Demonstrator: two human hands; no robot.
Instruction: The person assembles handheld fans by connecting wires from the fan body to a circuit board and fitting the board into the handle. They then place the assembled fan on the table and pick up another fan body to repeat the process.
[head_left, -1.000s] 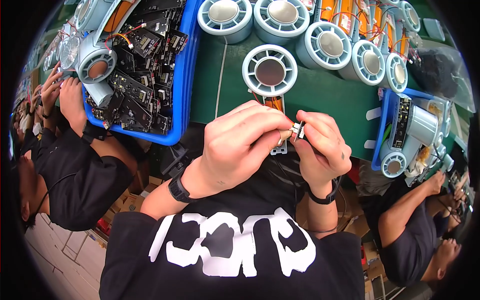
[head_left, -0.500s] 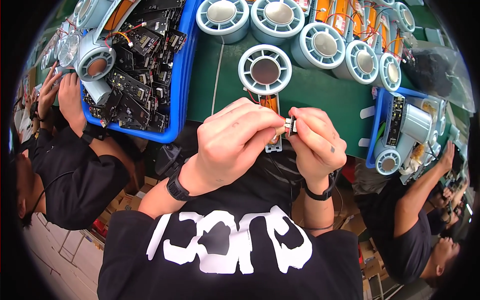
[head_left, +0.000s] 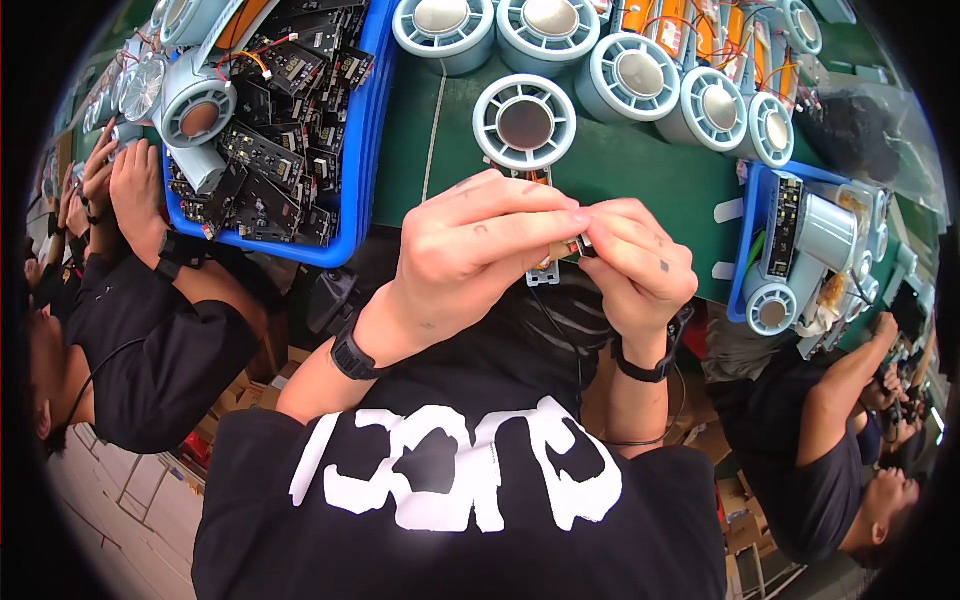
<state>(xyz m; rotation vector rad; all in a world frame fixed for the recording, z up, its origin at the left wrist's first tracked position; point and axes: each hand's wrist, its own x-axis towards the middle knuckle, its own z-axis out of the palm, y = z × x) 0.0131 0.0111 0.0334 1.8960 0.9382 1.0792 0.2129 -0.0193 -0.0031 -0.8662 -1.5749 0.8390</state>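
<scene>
Both hands meet at the table's near edge, fingertips pinched together. My left hand [head_left: 465,240] is closed on what looks like a small wire connector, mostly hidden by the fingers. My right hand [head_left: 640,270] pinches a small dark circuit board [head_left: 586,243], seen almost edge-on and touching the left fingertips. Beneath and just beyond my hands lies a pale blue device with a round ringed head [head_left: 525,124] and a dark disc in its centre. Its narrow body is largely covered by my left hand; the lower end [head_left: 544,273] shows below the fingers.
A blue bin [head_left: 352,190] at left holds many black circuit boards [head_left: 262,160], with a blue device across it. Similar devices [head_left: 634,78] with orange cells line the far side. A smaller blue bin [head_left: 737,290] holds parts at right. Co-workers' arms [head_left: 140,200] show on both sides.
My fingertips have drawn closer together, covering more of the small parts between them. The view has shifted slightly. At right, the co-worker's hand has moved down.
</scene>
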